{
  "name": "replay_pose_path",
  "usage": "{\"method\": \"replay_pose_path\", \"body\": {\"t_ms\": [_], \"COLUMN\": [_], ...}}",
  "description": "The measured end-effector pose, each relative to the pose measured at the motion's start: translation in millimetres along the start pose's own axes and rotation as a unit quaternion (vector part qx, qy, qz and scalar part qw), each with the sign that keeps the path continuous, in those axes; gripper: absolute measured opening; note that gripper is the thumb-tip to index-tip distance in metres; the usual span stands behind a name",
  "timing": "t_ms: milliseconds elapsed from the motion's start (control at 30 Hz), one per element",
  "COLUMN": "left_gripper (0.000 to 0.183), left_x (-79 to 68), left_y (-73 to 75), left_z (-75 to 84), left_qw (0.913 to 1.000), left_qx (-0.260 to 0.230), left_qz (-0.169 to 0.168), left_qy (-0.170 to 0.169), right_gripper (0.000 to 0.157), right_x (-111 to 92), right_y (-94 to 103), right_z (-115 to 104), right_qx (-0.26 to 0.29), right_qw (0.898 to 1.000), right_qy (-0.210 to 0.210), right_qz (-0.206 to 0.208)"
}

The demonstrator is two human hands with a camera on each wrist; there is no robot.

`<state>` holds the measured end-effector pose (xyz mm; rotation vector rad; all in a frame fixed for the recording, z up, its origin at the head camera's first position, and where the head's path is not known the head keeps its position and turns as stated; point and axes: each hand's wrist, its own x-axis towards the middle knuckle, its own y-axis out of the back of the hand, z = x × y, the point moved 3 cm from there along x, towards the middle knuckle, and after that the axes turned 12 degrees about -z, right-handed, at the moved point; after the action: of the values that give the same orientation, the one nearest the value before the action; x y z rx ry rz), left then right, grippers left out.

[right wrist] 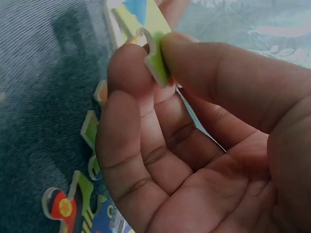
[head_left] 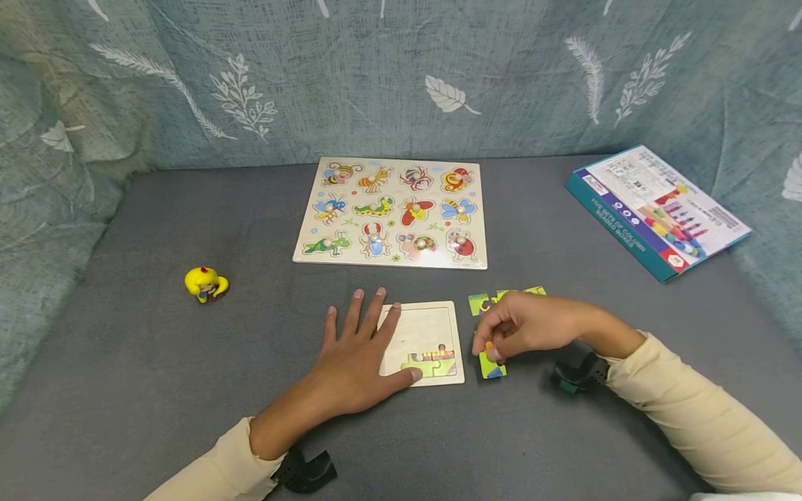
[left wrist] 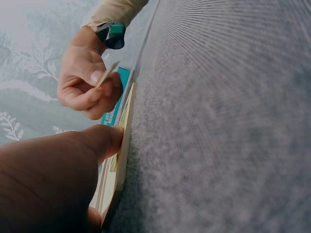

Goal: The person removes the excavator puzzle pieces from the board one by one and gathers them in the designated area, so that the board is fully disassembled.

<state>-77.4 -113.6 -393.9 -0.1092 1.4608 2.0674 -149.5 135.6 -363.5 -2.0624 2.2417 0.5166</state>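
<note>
My left hand (head_left: 351,372) lies spread over the left side of a small square wooden puzzle board (head_left: 421,325), its thumb on the lower edge. Along the bottom of the board's recess sit a few joined jigsaw pieces (head_left: 441,365), green with a red and yellow strip. Just right of the board, my right hand (head_left: 532,323) pinches a green jigsaw piece (head_left: 493,369) with a blue patch between thumb and fingertips. The left wrist view shows that piece (left wrist: 108,75) edge-on, raised off the table. Several loose jigsaw pieces (right wrist: 73,204) lie beyond the right hand, partly hidden by it.
Behind the board lies a large insect peg puzzle (head_left: 391,212). A teal-edged box (head_left: 661,209) rests at the back right, and a small yellow-haired figure (head_left: 205,284) stands at the left. A patterned cloth (head_left: 376,83) hangs behind the grey table.
</note>
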Motion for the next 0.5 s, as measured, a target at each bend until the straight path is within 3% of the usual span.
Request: {"method": "replay_pose_path", "body": {"t_ms": [200, 367, 500], "left_gripper": [0.096, 0.096, 0.096], "left_x": [-2.3, -1.0, 0.3], "left_y": [-3.0, -1.8, 0.0], "left_z": [-1.0, -0.4, -0.4], "left_qw": [0.9999, 1.0, 1.0], "left_qx": [-0.003, -0.005, 0.001], "left_qz": [-0.014, -0.005, -0.004], "left_qy": [0.003, 0.002, 0.004], "right_gripper": [0.014, 0.016, 0.015], "right_x": [-3.3, -7.6, -8.0], "right_y": [-2.7, 2.4, 3.1], "right_z": [1.0, -2.3, -3.9], "right_qx": [-0.027, -0.049, -0.059], "right_qw": [1.0, 0.998, 0.997], "right_qy": [-0.014, -0.047, -0.05], "right_qz": [0.002, 0.008, -0.006]}}
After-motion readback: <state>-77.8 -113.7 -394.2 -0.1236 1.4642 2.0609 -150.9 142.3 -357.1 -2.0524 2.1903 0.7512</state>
